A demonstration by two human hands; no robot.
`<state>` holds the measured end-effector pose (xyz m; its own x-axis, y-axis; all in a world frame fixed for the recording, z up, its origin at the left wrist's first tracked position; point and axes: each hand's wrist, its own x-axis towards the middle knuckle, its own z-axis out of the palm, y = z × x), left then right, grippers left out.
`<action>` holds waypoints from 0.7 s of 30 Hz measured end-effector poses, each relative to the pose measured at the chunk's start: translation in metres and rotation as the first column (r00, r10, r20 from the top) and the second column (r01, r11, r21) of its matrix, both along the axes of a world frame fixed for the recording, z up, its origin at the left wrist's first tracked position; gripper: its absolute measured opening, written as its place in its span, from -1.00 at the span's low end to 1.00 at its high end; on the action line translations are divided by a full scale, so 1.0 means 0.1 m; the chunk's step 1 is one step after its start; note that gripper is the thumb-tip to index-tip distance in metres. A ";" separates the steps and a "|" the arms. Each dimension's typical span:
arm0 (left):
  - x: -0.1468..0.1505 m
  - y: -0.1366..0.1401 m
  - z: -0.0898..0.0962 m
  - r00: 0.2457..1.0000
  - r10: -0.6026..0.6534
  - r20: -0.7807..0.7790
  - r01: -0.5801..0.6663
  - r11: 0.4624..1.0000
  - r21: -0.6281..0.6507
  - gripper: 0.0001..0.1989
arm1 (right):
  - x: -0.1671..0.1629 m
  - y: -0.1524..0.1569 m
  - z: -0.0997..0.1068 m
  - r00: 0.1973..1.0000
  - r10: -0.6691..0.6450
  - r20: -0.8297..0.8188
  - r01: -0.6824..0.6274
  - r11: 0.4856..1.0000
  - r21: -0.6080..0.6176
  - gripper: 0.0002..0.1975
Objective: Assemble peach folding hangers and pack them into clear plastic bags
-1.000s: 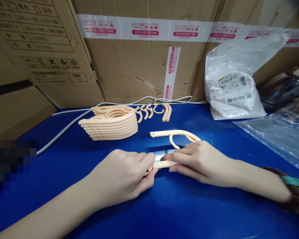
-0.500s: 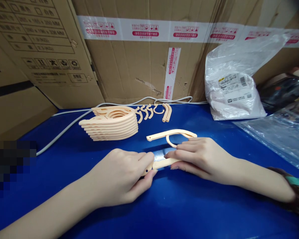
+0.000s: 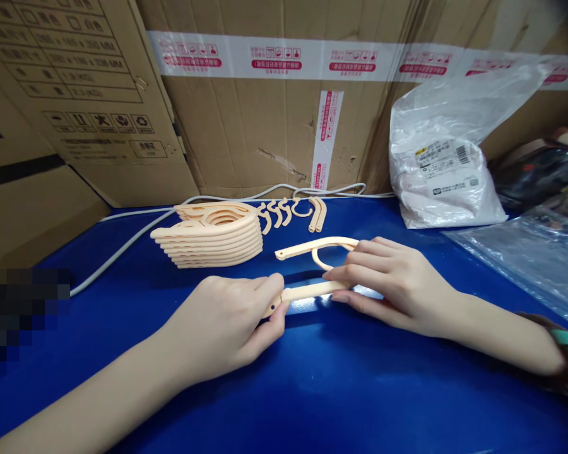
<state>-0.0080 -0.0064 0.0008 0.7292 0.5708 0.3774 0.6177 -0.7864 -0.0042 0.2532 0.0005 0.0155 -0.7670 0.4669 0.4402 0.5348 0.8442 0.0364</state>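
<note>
Over the blue table I hold a beige plastic folding hanger (image 3: 315, 291) between both hands. My left hand (image 3: 239, 321) is closed on its left end, thumb and forefinger pinching beside a small dark hole. My right hand (image 3: 397, 287) grips the right side, its fingers covering part of the curved frame. The hanger's upper arm juts out to the left beyond my right fingers, with a hole at its free tip and a curved piece below it. What my left palm covers is hidden.
A stack of similar beige hangers (image 3: 213, 244) lies behind my left hand. Several small hook pieces (image 3: 284, 212) and curved strips (image 3: 317, 215) sit beside it. A white plastic package (image 3: 447, 173), clear plastic film (image 3: 525, 258), a grey cable (image 3: 118, 252) and cardboard boxes (image 3: 265, 126) are around the back.
Both hands have shifted slightly away from me with the hanger. My right hand has moved a little to the right along it, showing more of the lower bar.
</note>
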 end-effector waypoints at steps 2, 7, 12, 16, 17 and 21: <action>0.00 0.01 0.00 1.000 0.016 -0.015 -0.015 1.000 0.016 -0.81 | 0.02 0.01 0.02 1.000 -0.012 -0.014 0.012 1.000 0.013 -0.75; -0.02 0.02 -0.01 0.999 0.044 -0.023 -0.043 0.998 0.048 -0.81 | 0.08 0.05 0.05 0.997 -0.072 -0.042 0.075 0.995 0.065 -0.77; 0.00 0.01 0.03 0.999 0.033 -0.032 -0.031 0.999 0.041 -0.82 | 0.16 0.14 0.07 0.986 -0.155 -0.064 0.157 0.987 0.028 -0.80; 0.02 0.00 0.06 0.999 0.018 -0.046 -0.017 1.000 0.011 -0.84 | 0.22 0.22 0.08 0.989 -0.101 -0.105 0.073 0.968 -0.239 -0.76; 0.02 -0.01 0.06 0.999 0.020 -0.045 -0.019 1.000 0.010 -0.84 | 0.23 0.24 0.08 0.990 -0.081 -0.114 0.042 0.950 -0.310 -0.75; 0.01 -0.01 0.02 0.999 0.017 -0.035 -0.017 1.000 0.001 -0.84 | 0.25 0.28 0.05 0.994 -0.024 -0.104 -0.029 0.878 -0.477 -0.72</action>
